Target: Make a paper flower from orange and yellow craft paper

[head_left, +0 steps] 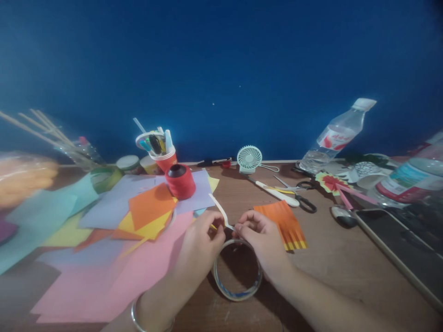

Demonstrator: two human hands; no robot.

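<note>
My left hand [200, 240] and my right hand [258, 233] meet over the wooden table [332, 263], both with fingers pinched on a thin white strip [221, 213] that sticks up and to the left between them. A roll of clear tape [237, 272] lies flat on the table right below the hands, touching both wrists. An orange pleated paper piece with yellow tips [285, 223] lies just right of my right hand.
Coloured paper sheets [114, 258] cover the left. A red thread spool [180, 180], a red pen cup [162, 150], a small fan [249, 159], scissors [299, 196], a paper flower [330, 182], a tilted water bottle [337, 133] and a dark tablet [398, 242] lie around.
</note>
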